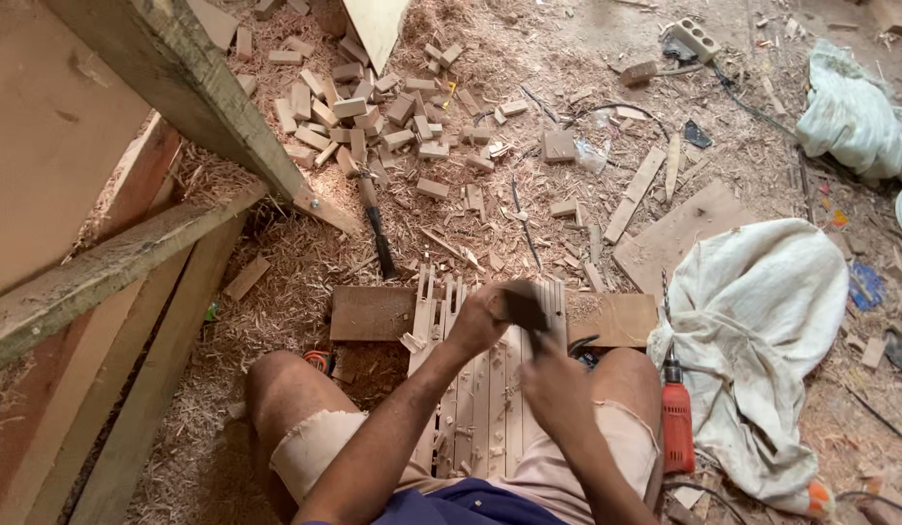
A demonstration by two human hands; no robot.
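From the head view, the left hand (pixel 475 316) is closing its fingers on a dark block (pixel 522 308) over the slats (pixel 490 389) lying between the knees. The right hand (pixel 558 389) is pinching a thin tool; its grip is partly hidden. The slats look light, stiff and splintery, best held by their edges. No containers are showing.

Small wooden offcut blocks (pixel 358 107) lie heaped at twelve o'clock on the sawdust-covered floor (pixel 276 282); a chisel (pixel 378 233) lies below them; a white cloth sack (pixel 762 321) spreads at three o'clock, a red power drill (pixel 676 418) beside it at four
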